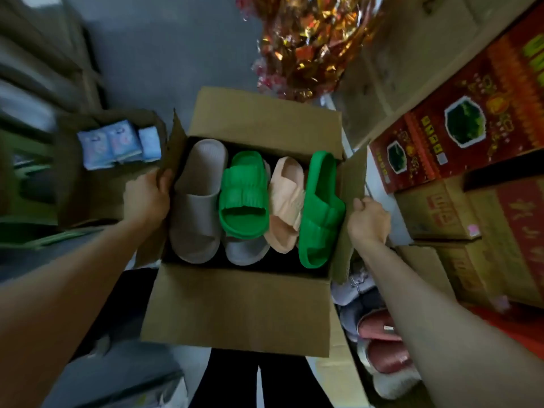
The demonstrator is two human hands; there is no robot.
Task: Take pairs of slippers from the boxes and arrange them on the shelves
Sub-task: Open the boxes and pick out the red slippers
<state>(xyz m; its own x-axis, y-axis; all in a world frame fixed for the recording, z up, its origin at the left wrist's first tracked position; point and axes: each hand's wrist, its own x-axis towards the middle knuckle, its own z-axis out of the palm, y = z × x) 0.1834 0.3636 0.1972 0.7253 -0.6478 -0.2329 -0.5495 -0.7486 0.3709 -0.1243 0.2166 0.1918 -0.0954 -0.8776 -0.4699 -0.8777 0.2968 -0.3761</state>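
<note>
- Nearest: the person's black-clad legs (235,384), standing right behind an open cardboard box (241,307).
- Low right, beside the right forearm: pink fuzzy slippers (385,346) in another carton.
- Left hand (147,198): fingers curled round the edge of the box's left flap (176,142), gripping it.
- Right hand (368,219): curled on the edge of the right flap (351,178), pinching the cardboard.
- Inside the box, in a row from left to right: taupe slipper (197,201); green slipper (244,195) lying on top of a grey slipper (247,251); peach slipper (287,201); second green slipper (321,210) tipped on its side against the right wall.
- Farther left: blue packets (117,142) in a brown carton.
- Farther right: red printed cartons (471,128), stacked.
- Farthest: gold-and-red foil decoration (309,39) beyond the box's far flap, grey floor (176,39) around it.
</note>
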